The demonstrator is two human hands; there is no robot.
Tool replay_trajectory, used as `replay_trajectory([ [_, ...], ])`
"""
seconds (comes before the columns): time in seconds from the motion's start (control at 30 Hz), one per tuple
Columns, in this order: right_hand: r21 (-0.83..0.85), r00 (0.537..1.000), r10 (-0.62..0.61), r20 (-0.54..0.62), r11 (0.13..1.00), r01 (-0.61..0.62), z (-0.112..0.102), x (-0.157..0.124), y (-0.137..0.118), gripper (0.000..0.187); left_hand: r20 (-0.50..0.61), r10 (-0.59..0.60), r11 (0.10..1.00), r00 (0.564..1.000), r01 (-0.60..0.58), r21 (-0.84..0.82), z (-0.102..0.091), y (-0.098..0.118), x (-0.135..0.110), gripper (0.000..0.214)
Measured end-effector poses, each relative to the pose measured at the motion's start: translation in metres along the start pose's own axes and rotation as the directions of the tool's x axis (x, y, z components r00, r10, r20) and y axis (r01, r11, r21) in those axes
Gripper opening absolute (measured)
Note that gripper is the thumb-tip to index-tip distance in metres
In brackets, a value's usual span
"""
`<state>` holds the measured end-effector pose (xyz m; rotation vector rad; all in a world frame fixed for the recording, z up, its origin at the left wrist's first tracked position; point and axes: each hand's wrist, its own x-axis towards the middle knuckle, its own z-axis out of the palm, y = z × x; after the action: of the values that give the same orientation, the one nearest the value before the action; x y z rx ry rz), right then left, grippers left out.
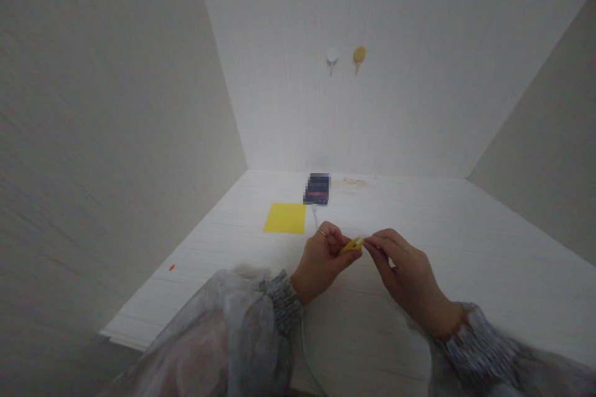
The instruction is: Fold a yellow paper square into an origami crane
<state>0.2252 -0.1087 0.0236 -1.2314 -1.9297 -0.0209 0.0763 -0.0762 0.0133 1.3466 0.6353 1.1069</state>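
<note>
Just above the table, my left hand (323, 260) pinches a small folded yellow paper (351, 245) between thumb and fingers; a bit of white shows at its right end. A ring is on one finger of this hand. My right hand (405, 267) comes from the other side, its thumb and fingertips closed together at the paper's white end. Its fingertips partly cover that end. Left of my hands, a flat yellow square sheet of paper (284, 218) lies on the table.
Behind the sheet lies a blurred-out phone (317, 188) with a white cable (315, 216) running toward me under my left arm. A small orange scrap (172, 267) is at the left. White and yellow hooks (359, 54) are on the back wall; side walls enclose the white table (488, 248).
</note>
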Motion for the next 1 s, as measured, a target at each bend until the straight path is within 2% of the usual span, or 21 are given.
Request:
replay_trajectory([
  [0.27, 0.147, 0.990, 0.108, -0.089, 0.985, -0.094, 0.000, 0.006, -0.017, 0.009, -0.023, 0.042, 0.996, 0.999, -0.043, -0.084, 0.006, 0.005, 0.001, 0.030],
  [0.47, 0.237, 0.977, 0.189, -0.102, 0.958, -0.161, 0.000, 0.009, -0.022, 0.010, -0.035, 0.063, 0.990, 0.997, -0.066, -0.121, 0.007, 0.007, 0.002, 0.030],
  [0.67, 0.288, 0.974, 0.206, -0.099, 0.942, -0.170, -0.001, 0.011, -0.024, 0.011, -0.052, 0.049, 0.994, 0.997, -0.054, -0.092, 0.008, 0.006, 0.002, 0.030],
  [1.0, 0.420, 0.970, 0.241, -0.018, 0.883, -0.211, -0.003, 0.012, -0.015, 0.017, -0.083, 0.053, 0.993, 0.995, -0.061, -0.099, 0.006, 0.007, 0.003, 0.031],
])
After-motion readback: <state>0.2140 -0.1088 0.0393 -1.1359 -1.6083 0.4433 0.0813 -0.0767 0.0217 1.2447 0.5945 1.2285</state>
